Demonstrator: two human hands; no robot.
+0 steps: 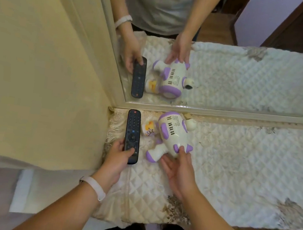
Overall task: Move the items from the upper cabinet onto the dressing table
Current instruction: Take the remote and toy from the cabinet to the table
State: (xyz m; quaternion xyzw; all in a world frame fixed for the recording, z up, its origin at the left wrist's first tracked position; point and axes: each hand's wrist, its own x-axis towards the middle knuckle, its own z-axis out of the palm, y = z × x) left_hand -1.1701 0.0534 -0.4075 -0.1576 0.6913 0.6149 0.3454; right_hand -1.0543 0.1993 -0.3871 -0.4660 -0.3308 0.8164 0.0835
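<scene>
On the quilted surface (237, 167), close under a wide mirror (231, 77), two items lie side by side. Near the left edge, a long black remote (133, 132) points toward the mirror. The left hand (118, 159) has its grip clamped on the remote's near end, thumb across the buttons and fingers curled round the far side. Just to the right lies a white and purple plastic toy (173, 135), tipped over, with its rounded head almost touching the mirror frame. The right hand (179, 170) has its grip apart: the fingers are straight, the tips touch the toy's near end, and the palm is turned up beside a stubby leg. A small yellow and white packet (149, 129) sits between remote and toy.

Both items look light and rigid. The slim remote should suit a hold round its middle. The toy's shell looks smooth and hollow, so it may slip and could crack if dropped. Its broad body seems the safer hold, rather than the small purple-tipped limbs. The padded cover should cushion both items.
</scene>
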